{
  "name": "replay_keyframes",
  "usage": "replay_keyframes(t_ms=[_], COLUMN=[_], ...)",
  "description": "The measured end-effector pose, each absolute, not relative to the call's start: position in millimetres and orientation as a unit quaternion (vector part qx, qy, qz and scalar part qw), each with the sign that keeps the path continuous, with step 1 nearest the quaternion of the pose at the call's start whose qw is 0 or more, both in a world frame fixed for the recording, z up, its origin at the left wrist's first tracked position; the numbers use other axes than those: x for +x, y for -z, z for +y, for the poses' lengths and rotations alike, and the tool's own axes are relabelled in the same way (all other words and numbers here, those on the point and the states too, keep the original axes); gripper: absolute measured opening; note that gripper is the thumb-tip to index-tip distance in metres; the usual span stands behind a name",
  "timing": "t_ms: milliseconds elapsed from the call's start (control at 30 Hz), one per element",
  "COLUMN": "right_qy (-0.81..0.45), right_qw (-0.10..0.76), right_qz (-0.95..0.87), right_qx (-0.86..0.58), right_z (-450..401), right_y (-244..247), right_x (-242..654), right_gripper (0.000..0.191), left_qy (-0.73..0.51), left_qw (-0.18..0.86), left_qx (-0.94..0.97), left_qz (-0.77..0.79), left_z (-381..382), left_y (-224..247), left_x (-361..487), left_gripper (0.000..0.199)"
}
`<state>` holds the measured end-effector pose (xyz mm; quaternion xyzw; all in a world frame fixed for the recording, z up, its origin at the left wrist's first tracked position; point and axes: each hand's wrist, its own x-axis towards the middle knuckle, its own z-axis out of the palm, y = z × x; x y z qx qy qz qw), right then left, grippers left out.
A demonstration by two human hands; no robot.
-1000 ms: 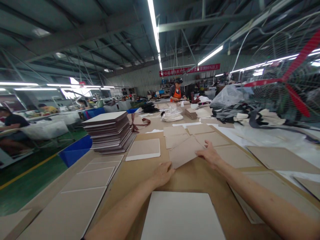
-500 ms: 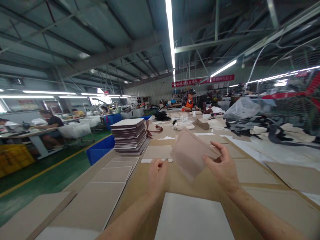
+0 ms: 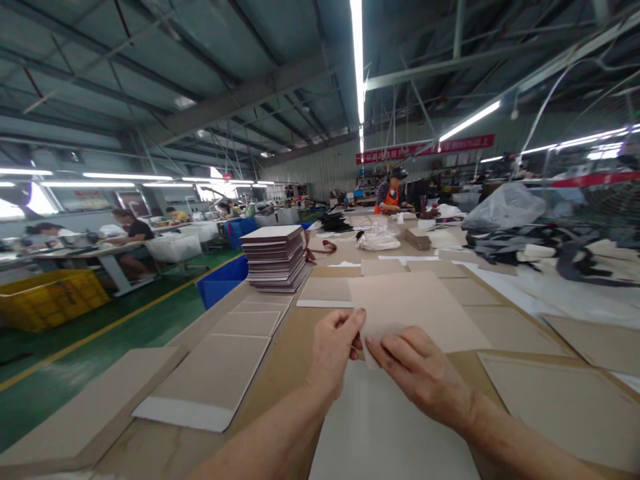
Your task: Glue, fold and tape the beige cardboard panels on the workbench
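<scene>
On a worktable (image 3: 287, 353), a pale board (image 3: 393, 427) lies below a beige sheet (image 3: 420, 307). Forearms (image 3: 275, 433) converge; the right hand (image 3: 425, 375), knuckles up, and left hand (image 3: 333, 350), thumb uppermost, nearly meet, pinching the sheet's near left corner.

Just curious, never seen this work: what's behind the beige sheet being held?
Around the beige sheet, tan panels show left, right and beyond; whatever it covers can't be seen.
</scene>
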<state>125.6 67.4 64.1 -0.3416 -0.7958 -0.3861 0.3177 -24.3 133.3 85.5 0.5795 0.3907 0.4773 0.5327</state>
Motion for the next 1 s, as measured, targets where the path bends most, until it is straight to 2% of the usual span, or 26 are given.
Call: replay_keyframes(t_ms=[133, 233, 333, 433, 567, 833, 933, 1000], right_qy=[0.354, 0.268, 0.201, 0.106, -0.05, -0.136, -0.166, -0.184], right_qw=[0.295, 0.283, 0.392, 0.478, 0.476, 0.542, 0.558, 0.556], right_qz=[-0.816, -0.848, -0.778, -0.616, -0.534, -0.393, -0.354, -0.342], right_qx=[-0.35, -0.36, -0.449, -0.617, -0.697, -0.73, -0.732, -0.735], right_z=[56, 39, 24, 18, 16, -5, -21, -31], right_y=[-67, -67, -56, -35, -13, 8, 19, 26], right_x=[118, 131, 161, 187, 194, 173, 164, 160], right_gripper=[0.023, 0.036, 0.049, 0.044, 0.042, 0.05, 0.047, 0.043], left_qy=[-0.469, -0.456, -0.442, -0.417, -0.388, -0.338, -0.312, -0.272], left_qw=[0.529, 0.535, 0.551, 0.58, 0.603, 0.562, 0.52, 0.513], left_qx=[0.586, 0.587, 0.575, 0.559, 0.541, 0.57, 0.599, 0.621], left_qz=[0.396, 0.403, 0.413, 0.421, 0.439, 0.495, 0.523, 0.526], left_z=[133, 138, 144, 142, 127, 117, 114, 110], left_y=[-84, -80, -72, -63, -54, -32, -27, -24], left_x=[-28, -44, -68, -85, -90, -95, -103, -108], left_gripper=[0.032, 0.033, 0.035, 0.036, 0.039, 0.038, 0.064, 0.068])
